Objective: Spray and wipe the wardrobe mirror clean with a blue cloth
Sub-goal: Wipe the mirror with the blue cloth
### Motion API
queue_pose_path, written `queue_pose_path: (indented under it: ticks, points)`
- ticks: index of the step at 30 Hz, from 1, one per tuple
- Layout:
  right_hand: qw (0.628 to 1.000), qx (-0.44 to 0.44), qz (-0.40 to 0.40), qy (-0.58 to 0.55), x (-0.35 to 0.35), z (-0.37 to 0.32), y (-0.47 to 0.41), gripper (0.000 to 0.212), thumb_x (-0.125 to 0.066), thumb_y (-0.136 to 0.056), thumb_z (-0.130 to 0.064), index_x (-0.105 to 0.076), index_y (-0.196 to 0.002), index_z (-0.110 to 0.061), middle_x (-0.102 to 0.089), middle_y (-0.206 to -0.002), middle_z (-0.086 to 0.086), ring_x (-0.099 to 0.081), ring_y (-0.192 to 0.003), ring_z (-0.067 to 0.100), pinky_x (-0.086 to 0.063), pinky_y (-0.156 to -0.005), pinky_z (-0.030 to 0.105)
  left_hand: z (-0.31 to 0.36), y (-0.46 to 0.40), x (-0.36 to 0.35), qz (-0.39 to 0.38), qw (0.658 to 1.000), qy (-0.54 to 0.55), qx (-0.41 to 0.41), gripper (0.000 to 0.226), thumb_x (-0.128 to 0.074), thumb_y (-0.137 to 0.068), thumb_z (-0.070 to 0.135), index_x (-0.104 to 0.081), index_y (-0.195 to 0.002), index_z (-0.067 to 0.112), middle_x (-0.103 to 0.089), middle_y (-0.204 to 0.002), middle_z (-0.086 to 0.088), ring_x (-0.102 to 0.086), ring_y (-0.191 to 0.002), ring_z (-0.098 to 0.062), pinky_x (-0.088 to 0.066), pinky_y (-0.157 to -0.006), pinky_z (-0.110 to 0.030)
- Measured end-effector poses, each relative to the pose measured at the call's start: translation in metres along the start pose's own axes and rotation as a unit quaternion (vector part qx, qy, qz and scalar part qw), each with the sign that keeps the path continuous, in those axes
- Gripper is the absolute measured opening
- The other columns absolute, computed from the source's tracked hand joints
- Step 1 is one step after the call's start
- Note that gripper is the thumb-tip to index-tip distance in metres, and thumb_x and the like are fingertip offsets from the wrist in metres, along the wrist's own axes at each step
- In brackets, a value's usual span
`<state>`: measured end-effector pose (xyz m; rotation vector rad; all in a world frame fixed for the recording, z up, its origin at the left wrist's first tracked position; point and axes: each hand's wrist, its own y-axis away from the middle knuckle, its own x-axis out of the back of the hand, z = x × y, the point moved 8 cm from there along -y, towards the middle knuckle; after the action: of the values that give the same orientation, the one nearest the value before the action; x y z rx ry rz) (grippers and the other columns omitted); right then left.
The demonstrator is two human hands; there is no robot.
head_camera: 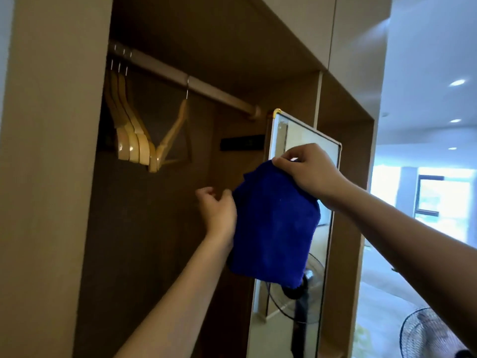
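A tall narrow mirror (307, 140) with a thin pale frame stands at the right side of the open wardrobe. A blue cloth (276, 228) hangs in front of its middle. My right hand (307, 171) pinches the cloth's top corner near the mirror's upper part. My left hand (219, 210) is at the cloth's left edge with its fingers curled; whether it grips the cloth is unclear. No spray bottle is in view.
Inside the wooden wardrobe (51, 177) a rail (185, 81) carries several wooden hangers (136, 140) at the upper left. A standing fan (433, 334) is at the lower right, and its reflection shows low in the mirror. A bright room lies to the right.
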<state>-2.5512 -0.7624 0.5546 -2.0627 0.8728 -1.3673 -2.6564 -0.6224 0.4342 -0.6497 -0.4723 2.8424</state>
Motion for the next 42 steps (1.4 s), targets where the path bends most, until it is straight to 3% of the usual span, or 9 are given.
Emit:
queue_pose_path:
  ticks: [2,5,8,13,17,22,26,32,42]
  points:
    - [1.000,-0.002,-0.010,0.024,-0.004,0.005,-0.004,0.031,-0.050,-0.101,-0.031,-0.072,-0.105,-0.010,-0.068,-0.106,0.006,-0.061,-0.097,0.018,-0.049,-0.091,0.035,0.027,0.028,0.016,0.092,0.948,-0.106,-0.287,0.021,-0.050,-0.096,0.019,-0.047,-0.115,0.025,-0.041,-0.127,0.008,-0.041,-0.122,-0.011,-0.043,-0.101,-0.041]
    - [0.999,0.007,0.002,0.052,-0.005,0.009,-0.008,0.031,-0.052,-0.099,-0.032,-0.074,-0.103,-0.011,-0.070,-0.106,0.008,-0.062,-0.097,0.021,-0.049,-0.092,0.040,0.025,0.072,-0.030,-0.086,0.823,-0.211,-0.520,0.036,-0.032,-0.102,0.038,-0.047,-0.131,0.024,-0.045,-0.137,0.009,-0.036,-0.130,-0.003,-0.031,-0.111,-0.037]
    - [0.998,0.015,0.015,0.060,-0.003,0.011,-0.012,0.029,-0.054,-0.098,-0.034,-0.074,-0.102,-0.013,-0.071,-0.104,0.008,-0.064,-0.096,0.020,-0.051,-0.091,0.041,0.011,0.069,-0.057,-0.181,0.822,-0.246,-0.481,0.048,-0.016,-0.102,0.048,-0.025,-0.147,0.038,-0.023,-0.158,0.011,-0.013,-0.147,-0.004,-0.005,-0.121,-0.036]
    - [0.995,0.042,-0.024,0.091,-0.005,0.010,-0.018,0.025,-0.050,-0.100,-0.036,-0.069,-0.103,-0.020,-0.069,-0.102,0.002,-0.065,-0.093,0.016,-0.054,-0.085,0.033,0.003,0.031,-0.061,-0.109,0.826,-0.350,-0.428,0.069,-0.002,-0.090,0.071,0.016,-0.149,0.040,0.016,-0.160,0.013,0.021,-0.146,-0.009,0.019,-0.116,-0.043]
    - [0.985,0.068,-0.019,0.161,-0.008,0.011,-0.020,0.026,-0.049,-0.099,-0.039,-0.067,-0.104,-0.021,-0.069,-0.097,-0.003,-0.065,-0.089,0.012,-0.054,-0.083,0.032,-0.003,0.026,-0.069,-0.180,0.862,-0.256,-0.399,0.067,-0.006,-0.087,0.075,0.019,-0.144,0.049,0.021,-0.156,0.025,0.016,-0.144,0.002,0.002,-0.122,-0.041]
    - [0.893,0.288,0.201,0.282,0.001,-0.045,-0.009,0.016,-0.053,-0.098,-0.030,-0.062,-0.106,-0.019,-0.065,-0.102,-0.002,-0.049,-0.089,0.006,-0.039,-0.073,0.016,-0.003,0.028,-0.072,-0.194,0.875,-0.178,-0.406,0.064,-0.016,-0.091,0.069,0.013,-0.145,0.051,0.018,-0.156,0.028,0.010,-0.145,0.003,-0.008,-0.119,-0.031]
    - [0.829,0.327,0.074,0.447,-0.029,-0.051,-0.046,0.045,-0.039,-0.100,-0.039,-0.051,-0.140,-0.020,-0.044,-0.151,0.001,-0.027,-0.146,0.018,-0.015,-0.120,0.039,-0.002,0.033,-0.075,-0.143,0.856,-0.244,-0.434,0.062,-0.014,-0.095,0.063,0.015,-0.148,0.045,0.016,-0.160,0.017,0.016,-0.146,-0.003,0.006,-0.119,-0.038]
    - [0.766,0.351,0.034,0.537,-0.033,-0.034,-0.064,0.054,-0.024,-0.101,-0.042,-0.063,-0.129,-0.017,-0.055,-0.142,0.003,-0.032,-0.145,0.020,-0.010,-0.122,0.049,-0.012,0.038,-0.074,-0.124,0.843,-0.261,-0.453,0.062,-0.018,-0.097,0.060,0.014,-0.148,0.045,0.018,-0.158,0.019,0.015,-0.147,-0.005,0.003,-0.118,-0.037]
    - [0.756,0.381,0.087,0.525,-0.039,-0.035,-0.052,0.047,-0.033,-0.101,-0.036,-0.070,-0.119,-0.015,-0.061,-0.135,0.004,-0.038,-0.142,0.022,-0.012,-0.121,0.049,-0.085,0.066,-0.044,-0.127,0.840,-0.272,-0.452,0.062,-0.019,-0.099,0.060,-0.003,-0.153,0.036,0.007,-0.162,0.013,-0.014,-0.144,-0.015,-0.031,-0.103,-0.043]
